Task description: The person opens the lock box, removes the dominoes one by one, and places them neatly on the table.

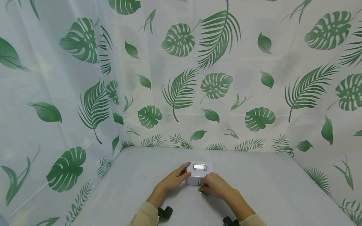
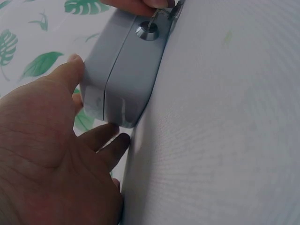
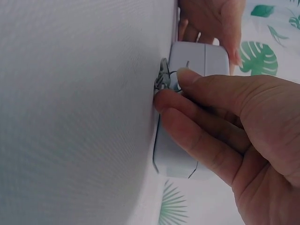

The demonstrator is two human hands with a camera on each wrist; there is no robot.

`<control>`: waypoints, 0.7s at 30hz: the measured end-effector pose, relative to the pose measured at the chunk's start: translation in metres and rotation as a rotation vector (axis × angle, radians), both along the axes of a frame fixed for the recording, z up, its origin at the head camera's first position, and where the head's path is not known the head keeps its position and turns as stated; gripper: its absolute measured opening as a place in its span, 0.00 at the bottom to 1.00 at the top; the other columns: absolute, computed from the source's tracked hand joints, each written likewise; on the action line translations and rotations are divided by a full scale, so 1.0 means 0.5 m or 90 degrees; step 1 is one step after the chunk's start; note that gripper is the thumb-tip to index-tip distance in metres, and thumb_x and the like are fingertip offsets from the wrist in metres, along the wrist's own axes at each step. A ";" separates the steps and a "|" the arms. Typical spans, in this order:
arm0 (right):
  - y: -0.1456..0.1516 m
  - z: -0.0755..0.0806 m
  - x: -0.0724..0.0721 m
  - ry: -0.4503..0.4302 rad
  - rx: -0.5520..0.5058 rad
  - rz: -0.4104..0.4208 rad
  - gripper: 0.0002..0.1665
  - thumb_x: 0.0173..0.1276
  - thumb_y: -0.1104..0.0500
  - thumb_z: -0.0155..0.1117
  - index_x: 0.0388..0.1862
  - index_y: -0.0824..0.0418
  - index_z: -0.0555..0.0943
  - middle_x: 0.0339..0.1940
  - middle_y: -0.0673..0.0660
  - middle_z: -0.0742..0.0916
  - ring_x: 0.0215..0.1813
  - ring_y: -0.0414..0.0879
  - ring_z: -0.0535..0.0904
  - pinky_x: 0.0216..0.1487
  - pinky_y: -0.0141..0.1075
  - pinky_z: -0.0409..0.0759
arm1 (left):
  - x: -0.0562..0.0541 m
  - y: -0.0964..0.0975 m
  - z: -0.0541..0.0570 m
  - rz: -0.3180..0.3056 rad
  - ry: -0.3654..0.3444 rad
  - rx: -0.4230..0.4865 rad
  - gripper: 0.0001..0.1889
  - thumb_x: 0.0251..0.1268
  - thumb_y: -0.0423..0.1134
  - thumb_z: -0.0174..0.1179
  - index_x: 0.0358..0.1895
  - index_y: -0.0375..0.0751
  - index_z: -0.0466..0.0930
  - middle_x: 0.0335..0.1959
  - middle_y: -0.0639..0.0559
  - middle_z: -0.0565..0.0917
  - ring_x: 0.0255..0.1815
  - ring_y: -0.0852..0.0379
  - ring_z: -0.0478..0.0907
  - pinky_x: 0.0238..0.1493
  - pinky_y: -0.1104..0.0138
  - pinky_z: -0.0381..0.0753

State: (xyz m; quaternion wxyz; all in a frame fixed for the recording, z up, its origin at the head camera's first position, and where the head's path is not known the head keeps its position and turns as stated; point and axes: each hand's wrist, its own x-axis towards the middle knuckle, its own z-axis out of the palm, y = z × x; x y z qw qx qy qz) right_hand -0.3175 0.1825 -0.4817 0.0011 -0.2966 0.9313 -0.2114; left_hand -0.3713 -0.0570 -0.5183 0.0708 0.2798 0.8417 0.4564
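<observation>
A small white cash box (image 1: 193,180) stands on the table, a silver handle (image 1: 200,167) set into its lid. My left hand (image 1: 173,180) holds the box's left side, thumb near the front and fingers spread toward the back. At the front face, my right hand (image 1: 216,185) pinches a key between thumb and forefinger. In the left wrist view that key (image 2: 153,18) sits in the round silver lock (image 2: 147,32). Other small metal pieces (image 3: 163,77) dangle from it on a ring, close to the tabletop. The lid is down.
A pale cloth covers the table (image 1: 268,182). Behind it and to the left hang white curtains (image 1: 240,62) printed with green leaves. Black wrist camera mounts (image 1: 167,212) show by both beige sleeves (image 1: 145,215).
</observation>
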 end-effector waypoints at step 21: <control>0.021 0.004 -0.013 0.147 -0.181 -0.060 0.04 0.72 0.58 0.72 0.38 0.56 0.90 0.28 0.43 0.88 0.28 0.29 0.75 0.28 0.27 0.79 | -0.003 -0.003 -0.001 -0.011 -0.008 0.020 0.34 0.83 0.57 0.48 0.84 0.50 0.56 0.84 0.54 0.59 0.85 0.50 0.56 0.83 0.49 0.57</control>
